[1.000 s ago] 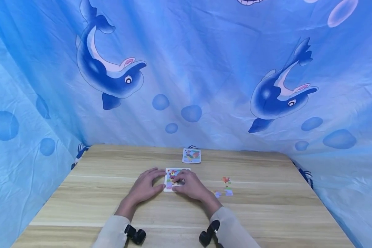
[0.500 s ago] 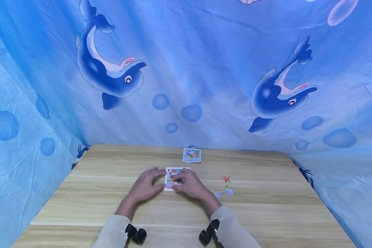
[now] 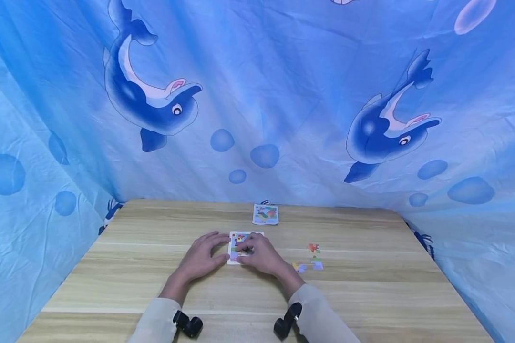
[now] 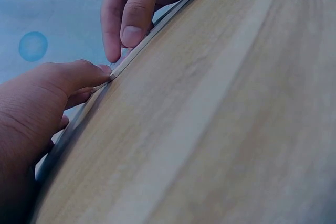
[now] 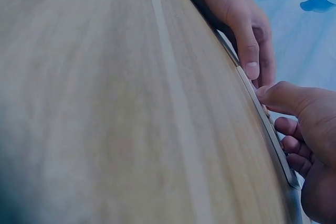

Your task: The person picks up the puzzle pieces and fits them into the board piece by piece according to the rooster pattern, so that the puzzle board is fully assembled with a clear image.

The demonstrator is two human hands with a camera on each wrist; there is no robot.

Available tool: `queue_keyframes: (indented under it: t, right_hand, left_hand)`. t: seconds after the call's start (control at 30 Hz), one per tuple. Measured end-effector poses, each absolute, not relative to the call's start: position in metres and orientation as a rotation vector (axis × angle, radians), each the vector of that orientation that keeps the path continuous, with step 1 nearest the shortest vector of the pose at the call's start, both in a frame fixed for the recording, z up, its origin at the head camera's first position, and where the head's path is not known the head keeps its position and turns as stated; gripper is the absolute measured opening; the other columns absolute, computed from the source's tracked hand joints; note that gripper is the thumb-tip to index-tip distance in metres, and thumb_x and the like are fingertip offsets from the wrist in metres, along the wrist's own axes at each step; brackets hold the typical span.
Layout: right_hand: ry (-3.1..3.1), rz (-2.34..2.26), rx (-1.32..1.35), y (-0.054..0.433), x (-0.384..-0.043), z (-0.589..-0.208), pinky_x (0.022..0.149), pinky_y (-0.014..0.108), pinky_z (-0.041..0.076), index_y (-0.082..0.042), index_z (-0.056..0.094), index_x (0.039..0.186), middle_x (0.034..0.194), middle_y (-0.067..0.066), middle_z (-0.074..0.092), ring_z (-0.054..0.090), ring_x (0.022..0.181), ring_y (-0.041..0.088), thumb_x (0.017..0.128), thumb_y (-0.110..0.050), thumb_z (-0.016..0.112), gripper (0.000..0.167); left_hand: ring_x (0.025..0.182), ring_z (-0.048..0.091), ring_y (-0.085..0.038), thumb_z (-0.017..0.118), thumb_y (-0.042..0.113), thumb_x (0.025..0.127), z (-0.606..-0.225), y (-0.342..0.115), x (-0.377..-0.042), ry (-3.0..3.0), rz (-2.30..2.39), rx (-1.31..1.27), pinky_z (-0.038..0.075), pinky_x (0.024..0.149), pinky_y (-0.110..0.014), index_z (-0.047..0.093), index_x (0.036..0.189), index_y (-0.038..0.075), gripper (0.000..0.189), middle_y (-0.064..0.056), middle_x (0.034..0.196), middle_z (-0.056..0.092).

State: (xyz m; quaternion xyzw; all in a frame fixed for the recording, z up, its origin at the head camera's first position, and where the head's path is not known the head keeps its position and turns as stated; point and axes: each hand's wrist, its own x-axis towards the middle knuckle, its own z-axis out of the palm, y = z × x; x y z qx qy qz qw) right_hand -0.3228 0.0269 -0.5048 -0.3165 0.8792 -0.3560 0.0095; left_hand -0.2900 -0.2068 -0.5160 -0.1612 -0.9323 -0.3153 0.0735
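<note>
Steadying puzzle board (image 3: pixel 230 245) w/ L hand (image 3: pixel 203 256), fingers apart; seemingly doing fitting step w/ R hand (image 3: pixel 262 255), fingers curled, grip unclear; prob. needing press-in before fetching loose pcs (image 3: pixel 317 266).

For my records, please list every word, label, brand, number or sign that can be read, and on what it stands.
None can be read.
Card: any print is too small and blurred.
Board: a red corner mark, too small to make out.
Pieces: no readable text.
</note>
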Motion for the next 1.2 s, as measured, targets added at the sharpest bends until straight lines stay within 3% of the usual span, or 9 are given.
queue_keyframes:
  t: [0.6,0.93,1.2]
  right_hand:
    - [2.733,-1.147,-1.034,0.047,-0.319,-0.495,0.092,0.028,0.055,-0.014,0.079,0.114,0.110,-0.002,0.072,0.064,0.103,0.014,0.093,-0.020,0.075,0.022]
    - [2.796,-1.266,-0.815,0.132,-0.326,-0.485,0.093,0.040,0.061,-0.009,0.077,0.114,0.115,0.004,0.072,0.068,0.106,0.023,0.090,-0.018,0.079,0.026]
    - [2.917,-1.198,-0.655,0.216,-0.335,-0.482,0.089,0.036,0.060,-0.010,0.077,0.113,0.114,0.003,0.073,0.069,0.103,0.022,0.089,-0.016,0.080,0.025]
  left_hand:
    - [0.151,0.041,-0.035,0.074,0.036,0.091,-0.515,-0.207,-0.287,-2.799,-0.966,-0.465,0.027,0.124,-0.067,0.065,0.139,0.024,0.050,0.001,0.150,0.060]
    - [0.150,0.042,-0.035,0.074,0.035,0.092,-0.514,-0.206,-0.286,-2.792,-0.980,-0.481,0.027,0.124,-0.067,0.065,0.139,0.022,0.050,0.000,0.150,0.060]
    - [0.150,0.042,-0.036,0.073,0.037,0.092,-0.517,-0.205,-0.288,-2.795,-0.954,-0.475,0.027,0.123,-0.068,0.065,0.140,0.023,0.050,-0.001,0.151,0.060]
